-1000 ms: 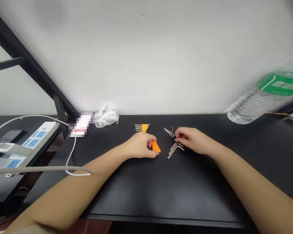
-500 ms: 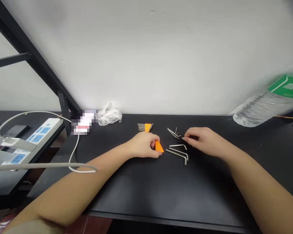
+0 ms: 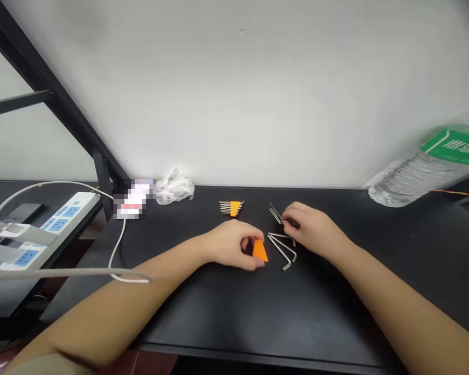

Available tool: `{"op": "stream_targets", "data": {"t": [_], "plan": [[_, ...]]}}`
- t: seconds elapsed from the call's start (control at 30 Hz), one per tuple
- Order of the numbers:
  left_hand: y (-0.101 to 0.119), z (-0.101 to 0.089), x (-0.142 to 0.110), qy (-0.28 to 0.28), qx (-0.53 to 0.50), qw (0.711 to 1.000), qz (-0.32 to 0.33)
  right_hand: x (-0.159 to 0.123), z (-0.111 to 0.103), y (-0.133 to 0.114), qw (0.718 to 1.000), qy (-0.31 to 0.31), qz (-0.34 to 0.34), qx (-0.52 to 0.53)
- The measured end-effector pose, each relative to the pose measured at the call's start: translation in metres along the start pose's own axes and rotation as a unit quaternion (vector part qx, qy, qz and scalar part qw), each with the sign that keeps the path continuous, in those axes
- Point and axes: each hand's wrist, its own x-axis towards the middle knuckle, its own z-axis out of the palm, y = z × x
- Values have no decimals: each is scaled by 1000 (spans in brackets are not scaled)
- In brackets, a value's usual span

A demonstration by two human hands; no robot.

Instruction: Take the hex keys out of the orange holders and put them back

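Note:
My left hand [image 3: 232,244] pinches an orange hex key holder [image 3: 260,251] between thumb and fingers, just above the black table. No keys show in that holder. My right hand [image 3: 310,229] has its fingertips closed on the near ends of several small hex keys [image 3: 274,213], which lie close together. Between my hands, larger L-shaped hex keys [image 3: 282,252] lie fanned out, and one bent end is close beneath my right fingers. Behind my left hand sits a second orange holder [image 3: 235,209] with a row of hex keys in it.
A crumpled clear plastic bag [image 3: 174,186] lies by the wall, beside a blurred-out item [image 3: 135,199]. On the left are a white power strip [image 3: 62,224], cables and a black metal frame [image 3: 62,114]. A large water bottle [image 3: 426,161] leans at the right.
My right hand has moved left onto the small hex keys, which now lie more in line. The larger keys have swung round. My left hand and its holder have shifted slightly nearer to me.

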Motion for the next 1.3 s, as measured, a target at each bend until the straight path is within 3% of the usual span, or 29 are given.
{"op": "stream_targets", "data": {"t": [0.1,0.23,0.37,0.57,0.73,1.03,1.13,1.3], "plan": [[14,10,-4,-43,-2,997,71,-2,-17,5,989,-2,91,118],[27,20,-5,-94,45,987,119,-4,-36,15,948,-152,192,204],[32,22,-3,-120,83,984,103,-4,-39,16,954,-241,151,99],[37,24,-2,-134,119,979,93,-5,-34,4,979,-183,69,60],[38,27,-2,-128,146,975,106,-7,-32,-13,970,-229,17,76],[37,30,0,-117,163,973,115,-12,-40,-15,963,-267,27,23],[37,30,0,-118,155,974,117,-16,-44,-25,956,-289,31,38],[38,31,1,-114,157,975,108,-24,-40,-43,960,-272,31,61]]}}
